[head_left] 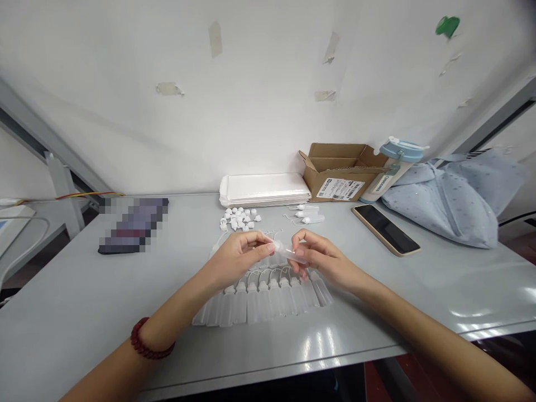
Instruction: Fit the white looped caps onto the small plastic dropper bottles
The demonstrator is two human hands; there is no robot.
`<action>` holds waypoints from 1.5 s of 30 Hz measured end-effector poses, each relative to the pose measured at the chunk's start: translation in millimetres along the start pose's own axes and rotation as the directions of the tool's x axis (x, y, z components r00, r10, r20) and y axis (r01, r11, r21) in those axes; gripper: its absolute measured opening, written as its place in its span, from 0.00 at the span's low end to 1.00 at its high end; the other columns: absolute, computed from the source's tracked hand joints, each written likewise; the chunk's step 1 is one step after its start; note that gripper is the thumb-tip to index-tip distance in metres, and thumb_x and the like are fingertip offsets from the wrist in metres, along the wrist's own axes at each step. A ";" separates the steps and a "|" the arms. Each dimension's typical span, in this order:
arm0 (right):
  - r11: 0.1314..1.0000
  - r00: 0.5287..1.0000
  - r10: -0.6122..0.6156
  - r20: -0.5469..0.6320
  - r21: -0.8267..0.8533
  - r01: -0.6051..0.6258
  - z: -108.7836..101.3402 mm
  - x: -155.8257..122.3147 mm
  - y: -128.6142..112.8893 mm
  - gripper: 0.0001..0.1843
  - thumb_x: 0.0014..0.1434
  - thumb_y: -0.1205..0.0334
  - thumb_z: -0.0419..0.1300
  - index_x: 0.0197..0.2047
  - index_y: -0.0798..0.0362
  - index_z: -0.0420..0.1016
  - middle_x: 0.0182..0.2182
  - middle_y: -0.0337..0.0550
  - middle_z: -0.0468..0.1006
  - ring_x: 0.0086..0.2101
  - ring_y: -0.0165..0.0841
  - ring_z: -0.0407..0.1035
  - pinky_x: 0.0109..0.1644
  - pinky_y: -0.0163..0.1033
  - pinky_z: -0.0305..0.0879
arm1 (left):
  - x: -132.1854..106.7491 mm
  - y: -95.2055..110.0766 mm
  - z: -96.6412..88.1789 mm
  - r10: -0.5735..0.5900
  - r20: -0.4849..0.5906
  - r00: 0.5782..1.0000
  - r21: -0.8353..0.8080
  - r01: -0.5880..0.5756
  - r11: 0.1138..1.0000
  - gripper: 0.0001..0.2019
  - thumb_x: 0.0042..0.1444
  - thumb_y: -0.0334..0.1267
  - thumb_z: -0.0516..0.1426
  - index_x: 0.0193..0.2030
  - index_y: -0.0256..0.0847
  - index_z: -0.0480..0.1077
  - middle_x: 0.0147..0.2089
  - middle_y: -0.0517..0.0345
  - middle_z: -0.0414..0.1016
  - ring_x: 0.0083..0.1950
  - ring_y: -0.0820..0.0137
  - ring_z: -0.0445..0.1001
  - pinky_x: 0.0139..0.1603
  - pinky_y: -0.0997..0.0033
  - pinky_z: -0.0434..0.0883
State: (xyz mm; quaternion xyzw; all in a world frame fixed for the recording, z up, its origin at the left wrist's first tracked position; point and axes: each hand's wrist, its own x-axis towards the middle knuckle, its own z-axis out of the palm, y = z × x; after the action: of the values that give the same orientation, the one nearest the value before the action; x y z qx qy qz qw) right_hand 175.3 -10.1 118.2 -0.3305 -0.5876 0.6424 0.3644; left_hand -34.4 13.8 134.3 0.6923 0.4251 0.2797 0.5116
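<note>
Both my hands meet over the middle of the grey table (62, 312). My right hand (320, 258) is closed around a small clear plastic bottle (290, 253), held sideways. My left hand (238, 254) pinches the bottle's left end, where the nozzle or cap sits; the fingers hide that part. Just below my hands lies a row of several similar clear bottles (263, 298), side by side with nozzles pointing away from me. A pile of small white caps (239, 218) lies further back, and three more bottles (307, 213) lie to its right.
A stack of white trays (264, 190) and an open cardboard box (341, 170) stand against the wall. A lidded cup (391, 167), a phone (385, 229) and a light blue bag (452, 201) lie at the right. A dark pixelated item (134, 226) lies at the left.
</note>
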 end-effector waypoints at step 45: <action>0.852 0.950 -0.249 -0.186 -0.509 0.124 3.3 -0.4 8.4 0.08 0.63 0.57 0.53 0.42 0.52 0.61 0.25 0.35 0.64 0.26 0.28 0.60 0.29 0.35 0.57 | -3.7 1.0 7.9 -0.050 0.000 0.999 -0.151 0.050 0.987 0.17 0.57 0.48 0.55 0.26 0.37 0.72 0.26 0.59 0.71 0.28 0.73 0.67 0.31 0.74 0.66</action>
State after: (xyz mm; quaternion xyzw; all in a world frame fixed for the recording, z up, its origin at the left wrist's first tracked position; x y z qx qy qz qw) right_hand 172.1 -12.5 110.2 -0.4296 -0.7113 0.3876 0.3992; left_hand -29.4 6.7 132.8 0.6400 0.4209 0.2997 0.5687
